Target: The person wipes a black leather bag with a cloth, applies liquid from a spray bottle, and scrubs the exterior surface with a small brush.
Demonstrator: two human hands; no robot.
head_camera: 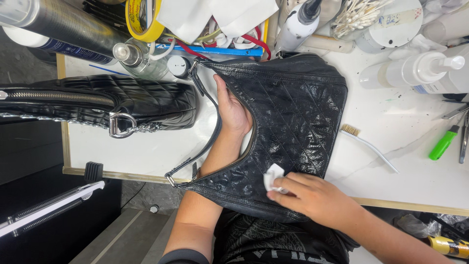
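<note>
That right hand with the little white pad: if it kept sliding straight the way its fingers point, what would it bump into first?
The right hand points left along the lower part of the black quilted bag, pressing a white pad. Going straight on, it would probably first meet the left forearm at the bag's zip opening, though depth is hard to judge.

Left hand's fingers inside the black quilted bag [293,117]; second black bag [97,105] cut by left edge.

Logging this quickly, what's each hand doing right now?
Left hand: reaches into the black quilted bag; grip cannot be told.
Right hand: fingers closed on a small white pad.
</note>
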